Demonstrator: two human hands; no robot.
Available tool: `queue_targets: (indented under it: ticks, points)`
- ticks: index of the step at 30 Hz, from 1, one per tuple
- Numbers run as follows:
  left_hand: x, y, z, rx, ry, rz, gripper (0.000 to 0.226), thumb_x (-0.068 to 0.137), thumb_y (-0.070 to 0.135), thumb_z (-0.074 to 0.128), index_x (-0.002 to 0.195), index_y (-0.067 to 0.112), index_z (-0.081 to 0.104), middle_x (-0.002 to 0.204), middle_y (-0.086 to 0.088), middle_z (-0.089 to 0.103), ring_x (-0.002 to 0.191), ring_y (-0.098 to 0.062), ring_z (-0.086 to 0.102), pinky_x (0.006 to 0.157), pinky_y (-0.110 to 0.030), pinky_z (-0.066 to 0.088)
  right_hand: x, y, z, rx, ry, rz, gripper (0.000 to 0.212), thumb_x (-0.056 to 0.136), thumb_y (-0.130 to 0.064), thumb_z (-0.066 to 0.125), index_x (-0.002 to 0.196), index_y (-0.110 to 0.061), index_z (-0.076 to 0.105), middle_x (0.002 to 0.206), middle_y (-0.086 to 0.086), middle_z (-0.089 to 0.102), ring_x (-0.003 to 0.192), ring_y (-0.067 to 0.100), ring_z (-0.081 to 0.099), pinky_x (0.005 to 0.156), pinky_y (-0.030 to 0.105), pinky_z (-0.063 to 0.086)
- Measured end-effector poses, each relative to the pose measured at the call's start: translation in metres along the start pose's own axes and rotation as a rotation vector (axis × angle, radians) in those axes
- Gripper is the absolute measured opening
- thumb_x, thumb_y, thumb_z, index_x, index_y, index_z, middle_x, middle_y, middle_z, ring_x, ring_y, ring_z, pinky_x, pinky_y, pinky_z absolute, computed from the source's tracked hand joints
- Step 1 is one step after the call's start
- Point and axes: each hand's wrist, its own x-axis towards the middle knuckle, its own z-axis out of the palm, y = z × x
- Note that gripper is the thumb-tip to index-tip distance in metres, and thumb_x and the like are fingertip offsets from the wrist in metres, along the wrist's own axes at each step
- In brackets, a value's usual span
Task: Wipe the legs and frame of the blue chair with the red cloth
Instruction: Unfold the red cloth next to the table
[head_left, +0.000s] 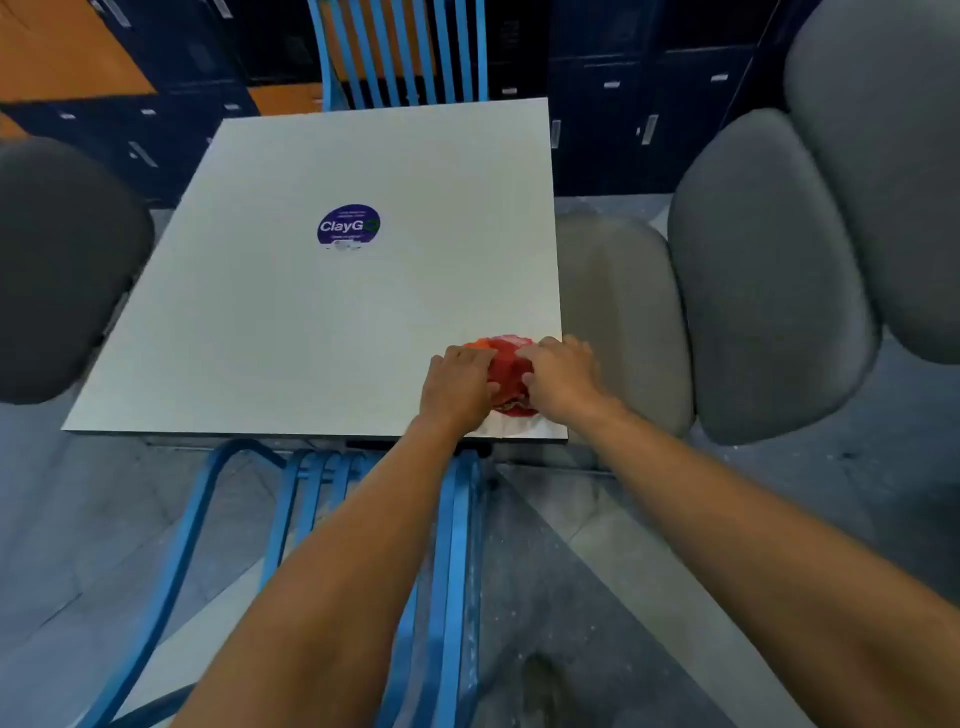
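The red cloth lies bunched on the white square table, near its front right corner. My left hand grips the cloth's left side with curled fingers. My right hand grips its right side. Directly below me stands a blue chair pushed under the table's front edge; its curved blue slats and frame show between and beside my forearms. A second blue chair stands at the table's far side, with only its slatted back visible.
A grey padded chair stands right of the table, a dark grey one to the left. A purple round sticker marks the tabletop. Dark blue lockers line the back. The floor is grey tile.
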Motion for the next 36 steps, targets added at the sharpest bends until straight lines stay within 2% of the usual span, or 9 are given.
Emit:
queue_targets:
  ticks: [8, 15, 17, 19, 22, 26, 29, 32, 36]
  points:
    - [0.012, -0.006, 0.004, 0.144, 0.045, 0.018, 0.044, 0.096, 0.045, 0.068, 0.129, 0.015, 0.065, 0.130, -0.011, 0.060, 0.120, -0.031, 0.048, 0.103, -0.043, 0.039, 0.013, 0.001, 0.012, -0.102, -0.025, 0.018, 0.037, 0.104, -0.033, 0.058, 0.139, -0.020, 0.059, 0.132, 0.011, 0.059, 0.126, 0.031, 0.048, 0.108, 0.042, 0.037]
    - [-0.009, -0.003, -0.004, -0.142, 0.070, -0.007, 0.039, 0.088, 0.029, 0.078, 0.120, 0.022, 0.058, 0.121, -0.004, 0.069, 0.110, -0.028, 0.061, 0.099, -0.036, 0.038, 0.005, -0.005, -0.005, -0.107, -0.014, 0.016, 0.027, 0.098, -0.029, 0.065, 0.123, -0.019, 0.065, 0.123, 0.010, 0.062, 0.119, 0.031, 0.050, 0.100, 0.039, 0.039]
    - [-0.025, -0.006, -0.009, -0.205, 0.075, -0.033, 0.038, 0.088, 0.028, 0.079, 0.117, 0.025, 0.056, 0.115, -0.003, 0.072, 0.106, -0.030, 0.064, 0.094, -0.034, 0.035, -0.005, -0.014, -0.012, -0.083, -0.014, 0.004, 0.017, 0.097, -0.023, 0.065, 0.113, -0.020, 0.070, 0.117, 0.009, 0.068, 0.114, 0.031, 0.054, 0.089, 0.038, 0.040]
    - [-0.041, -0.008, -0.017, -0.249, 0.024, -0.047, 0.043, 0.089, 0.031, 0.079, 0.124, 0.027, 0.055, 0.120, -0.005, 0.073, 0.108, -0.032, 0.064, 0.097, -0.038, 0.037, -0.017, -0.021, -0.019, -0.002, -0.032, 0.004, 0.014, 0.096, -0.018, 0.067, 0.109, -0.021, 0.072, 0.115, 0.008, 0.071, 0.112, 0.032, 0.059, 0.080, 0.033, 0.038]
    - [-0.075, -0.019, -0.036, -0.377, -0.095, -0.060, 0.049, 0.091, 0.032, 0.077, 0.134, 0.032, 0.053, 0.128, -0.005, 0.072, 0.110, -0.030, 0.067, 0.099, -0.041, 0.049, -0.045, -0.036, -0.026, 0.216, -0.071, 0.017, 0.011, 0.097, -0.019, 0.070, 0.106, -0.024, 0.070, 0.114, 0.004, 0.071, 0.109, 0.027, 0.063, 0.083, 0.031, 0.046]
    - [-0.133, -0.035, -0.059, -0.564, -0.221, -0.040, 0.039, 0.092, 0.029, 0.079, 0.129, 0.029, 0.065, 0.112, 0.000, 0.075, 0.096, -0.018, 0.072, 0.089, -0.038, 0.059, -0.086, -0.058, -0.028, 0.379, -0.109, 0.033, 0.008, 0.093, -0.027, 0.076, 0.099, -0.030, 0.072, 0.105, -0.007, 0.070, 0.100, 0.018, 0.065, 0.085, 0.034, 0.054]
    - [-0.182, -0.049, -0.072, -0.593, -0.253, -0.001, 0.027, 0.094, 0.031, 0.077, 0.118, 0.020, 0.074, 0.102, 0.001, 0.077, 0.092, -0.016, 0.071, 0.084, -0.034, 0.057, -0.124, -0.082, -0.027, 0.508, -0.171, 0.014, 0.010, 0.094, -0.027, 0.077, 0.093, -0.036, 0.073, 0.105, -0.009, 0.072, 0.099, 0.013, 0.067, 0.079, 0.027, 0.052]
    - [-0.235, -0.064, -0.088, -0.630, -0.255, 0.044, 0.023, 0.098, 0.035, 0.073, 0.115, 0.020, 0.076, 0.097, -0.001, 0.077, 0.090, -0.015, 0.072, 0.080, -0.033, 0.056, -0.172, -0.112, -0.026, 0.640, -0.145, 0.028, 0.011, 0.094, -0.027, 0.078, 0.095, -0.037, 0.076, 0.103, -0.010, 0.075, 0.098, 0.010, 0.070, 0.077, 0.025, 0.055]
    - [-0.320, -0.089, -0.113, -0.635, -0.251, 0.161, 0.028, 0.102, 0.037, 0.068, 0.122, 0.020, 0.076, 0.102, 0.000, 0.078, 0.093, -0.012, 0.073, 0.090, -0.037, 0.060, -0.256, -0.166, -0.023, 0.772, -0.105, 0.057, 0.012, 0.094, -0.027, 0.079, 0.101, -0.036, 0.080, 0.098, -0.012, 0.079, 0.094, 0.004, 0.074, 0.073, 0.016, 0.056]
